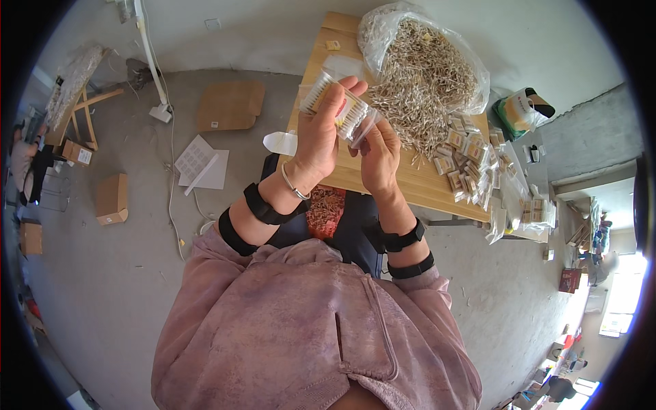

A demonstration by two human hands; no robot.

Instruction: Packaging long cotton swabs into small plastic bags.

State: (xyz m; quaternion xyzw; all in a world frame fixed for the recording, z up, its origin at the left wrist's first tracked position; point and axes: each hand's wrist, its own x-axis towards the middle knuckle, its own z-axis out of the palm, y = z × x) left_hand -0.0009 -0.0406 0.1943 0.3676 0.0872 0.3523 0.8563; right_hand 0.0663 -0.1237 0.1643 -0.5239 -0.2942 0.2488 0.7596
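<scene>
Above the table's near edge I hold a small clear bag of cotton swabs [353, 117], tilted, with the white tips showing through the plastic. My left hand [320, 133] is wrapped round the side of the bag, thumb across its front. At the bag's lower right end, the fingers of my right hand [380, 152] pinch the loose plastic. Beyond my hands, a big heap of loose cotton swabs [427, 78] spills from a large clear plastic sack [372, 34] onto the wooden table [335, 37]. Several filled small packs [471, 154] are piled right of the heap.
A small yellowish pack [333, 45] lies at the table's far left corner. More packs [536, 212] and plastic bags sit beyond the right end. Cardboard pieces [231, 104], a box [111, 199], white sheets [201, 164] and a cable [172, 171] lie on the floor at left.
</scene>
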